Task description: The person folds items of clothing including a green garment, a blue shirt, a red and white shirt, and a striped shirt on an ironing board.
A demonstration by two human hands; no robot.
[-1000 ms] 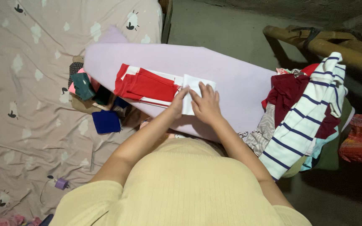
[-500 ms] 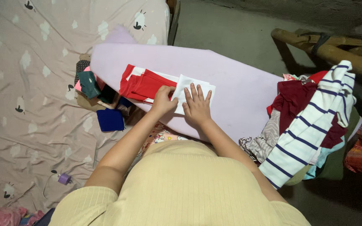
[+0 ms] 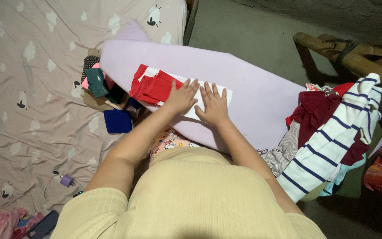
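A folded red and white garment [image 3: 153,86] lies on a lilac padded board [image 3: 253,88] that slants across my lap. My left hand [image 3: 181,96] rests flat with fingers spread where the red part meets the white part. My right hand [image 3: 213,105] lies flat beside it on the white folded end [image 3: 226,94]. Both palms press down on the cloth and neither grips anything.
A pile of clothes [image 3: 328,128], with a white blue-striped top and a dark red item, sits at the board's right end. Small folded cloths [image 3: 107,95], one dark blue, lie on the pink patterned bedsheet [image 3: 27,88]. Wooden poles [image 3: 354,55] stand at upper right. A purple plug [image 3: 66,180] lies on the sheet.
My left hand was curled at the garment's edge; now it lies flat with fingers spread on the cloth. My right hand stays flat on the white end. The view shifted slightly.
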